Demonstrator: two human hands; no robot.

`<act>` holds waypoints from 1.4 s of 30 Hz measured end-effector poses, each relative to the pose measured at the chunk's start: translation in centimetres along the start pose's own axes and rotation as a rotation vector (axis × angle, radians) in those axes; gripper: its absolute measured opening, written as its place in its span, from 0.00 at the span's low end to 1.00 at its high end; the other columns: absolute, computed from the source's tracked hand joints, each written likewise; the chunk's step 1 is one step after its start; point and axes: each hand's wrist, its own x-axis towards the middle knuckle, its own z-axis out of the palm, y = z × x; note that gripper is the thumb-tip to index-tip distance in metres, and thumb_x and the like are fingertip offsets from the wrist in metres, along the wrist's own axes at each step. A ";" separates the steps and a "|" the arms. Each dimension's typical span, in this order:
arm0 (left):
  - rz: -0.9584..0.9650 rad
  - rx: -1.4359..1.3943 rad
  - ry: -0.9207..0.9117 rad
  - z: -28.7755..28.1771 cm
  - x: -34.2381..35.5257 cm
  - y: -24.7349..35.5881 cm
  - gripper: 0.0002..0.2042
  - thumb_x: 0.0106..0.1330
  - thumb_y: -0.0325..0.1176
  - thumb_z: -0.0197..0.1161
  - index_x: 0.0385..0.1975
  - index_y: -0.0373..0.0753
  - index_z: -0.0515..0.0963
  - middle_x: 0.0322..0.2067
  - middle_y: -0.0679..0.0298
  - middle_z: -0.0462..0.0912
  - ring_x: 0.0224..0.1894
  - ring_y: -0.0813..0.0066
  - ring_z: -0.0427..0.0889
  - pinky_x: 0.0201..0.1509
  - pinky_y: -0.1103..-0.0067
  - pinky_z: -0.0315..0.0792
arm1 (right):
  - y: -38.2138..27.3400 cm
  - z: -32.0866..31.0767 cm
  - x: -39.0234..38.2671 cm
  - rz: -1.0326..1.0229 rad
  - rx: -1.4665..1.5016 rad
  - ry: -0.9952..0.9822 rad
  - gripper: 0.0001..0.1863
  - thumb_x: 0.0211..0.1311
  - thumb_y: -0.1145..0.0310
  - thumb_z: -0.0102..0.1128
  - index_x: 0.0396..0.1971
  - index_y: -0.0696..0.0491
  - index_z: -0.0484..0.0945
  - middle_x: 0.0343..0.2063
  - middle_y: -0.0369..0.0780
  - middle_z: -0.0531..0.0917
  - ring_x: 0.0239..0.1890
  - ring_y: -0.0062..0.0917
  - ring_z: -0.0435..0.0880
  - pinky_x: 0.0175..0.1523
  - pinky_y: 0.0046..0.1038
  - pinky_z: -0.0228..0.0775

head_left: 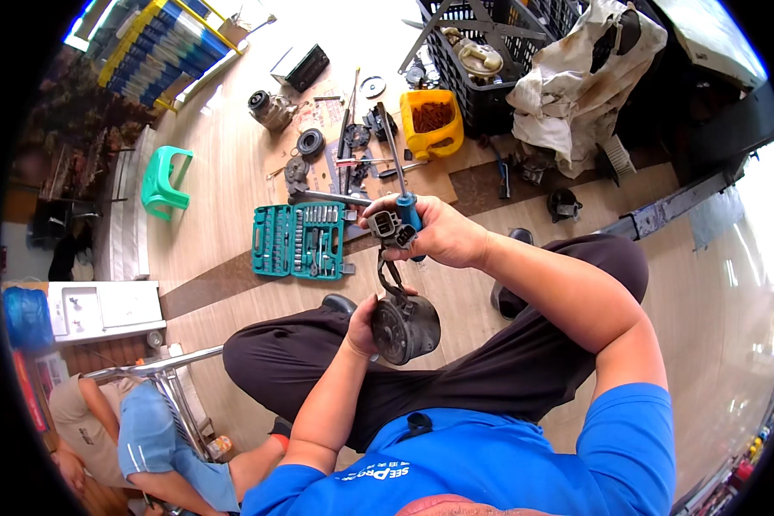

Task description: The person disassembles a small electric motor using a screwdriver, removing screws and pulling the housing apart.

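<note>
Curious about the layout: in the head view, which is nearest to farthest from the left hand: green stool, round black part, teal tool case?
1. Round black part: held in the left hand.
2. Teal tool case: ahead, slightly left.
3. Green stool: farther left.

The place looks like a small repair workshop, worked from the floor [215, 172]: an open socket set [299, 241] and grimy machine parts [271, 112] lie around cardboard [439, 182], near a yellow jug [443, 144] of rusty-brown bits and a black crate [490, 107] of metalwork. A long screwdriver [406, 208] and a dirty round device [414, 331] are held there.
</note>
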 end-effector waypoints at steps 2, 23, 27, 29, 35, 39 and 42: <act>0.010 0.030 0.039 -0.2 0.0 -0.1 0.38 0.67 0.59 0.56 0.64 0.30 0.64 0.56 0.44 0.78 0.56 0.50 0.81 0.61 0.58 0.75 | -0.1 0.0 0.0 0.010 -0.018 -0.010 0.27 0.55 0.84 0.70 0.55 0.48 0.79 0.44 0.29 0.84 0.47 0.14 0.79 0.56 0.23 0.74; 0.013 -0.063 -0.031 -2.0 0.4 -0.6 0.35 0.73 0.56 0.49 0.67 0.29 0.62 0.56 0.43 0.78 0.57 0.52 0.81 0.62 0.59 0.75 | 0.1 0.3 -0.1 0.018 -0.073 0.084 0.27 0.55 0.82 0.71 0.56 0.50 0.78 0.43 0.29 0.84 0.48 0.14 0.80 0.57 0.24 0.74; 0.013 -0.033 -0.025 -2.1 0.5 -0.7 0.35 0.73 0.55 0.49 0.67 0.29 0.62 0.57 0.44 0.78 0.57 0.53 0.82 0.62 0.60 0.76 | 0.0 0.3 -0.2 0.020 -0.062 0.081 0.27 0.55 0.82 0.71 0.56 0.50 0.78 0.43 0.29 0.84 0.48 0.14 0.80 0.57 0.24 0.74; 0.016 -0.034 -0.027 -2.1 0.5 -0.6 0.35 0.73 0.55 0.49 0.67 0.28 0.62 0.57 0.44 0.78 0.57 0.54 0.82 0.62 0.61 0.76 | -0.1 0.3 -0.2 0.028 -0.070 0.084 0.27 0.55 0.82 0.72 0.56 0.50 0.78 0.43 0.29 0.84 0.47 0.14 0.80 0.57 0.24 0.74; 0.020 -0.026 -0.004 -1.7 0.4 -0.6 0.35 0.73 0.55 0.49 0.66 0.28 0.62 0.56 0.46 0.78 0.57 0.55 0.82 0.62 0.62 0.76 | -0.1 0.4 -0.2 0.031 -0.077 0.095 0.27 0.55 0.81 0.72 0.55 0.49 0.79 0.43 0.29 0.84 0.47 0.13 0.80 0.56 0.23 0.75; 0.031 0.000 0.017 -1.4 0.5 -0.7 0.35 0.73 0.55 0.49 0.66 0.28 0.63 0.56 0.46 0.78 0.57 0.56 0.81 0.63 0.63 0.75 | 0.1 0.4 -0.1 0.016 -0.083 0.095 0.26 0.55 0.81 0.73 0.55 0.49 0.79 0.43 0.28 0.84 0.46 0.12 0.80 0.56 0.22 0.75; 0.029 0.001 0.014 -1.4 0.5 -0.7 0.35 0.73 0.56 0.49 0.66 0.28 0.63 0.56 0.47 0.79 0.57 0.56 0.81 0.62 0.63 0.75 | 0.3 0.4 -0.2 0.021 -0.077 0.102 0.26 0.55 0.81 0.73 0.55 0.49 0.79 0.42 0.28 0.84 0.46 0.12 0.80 0.55 0.22 0.75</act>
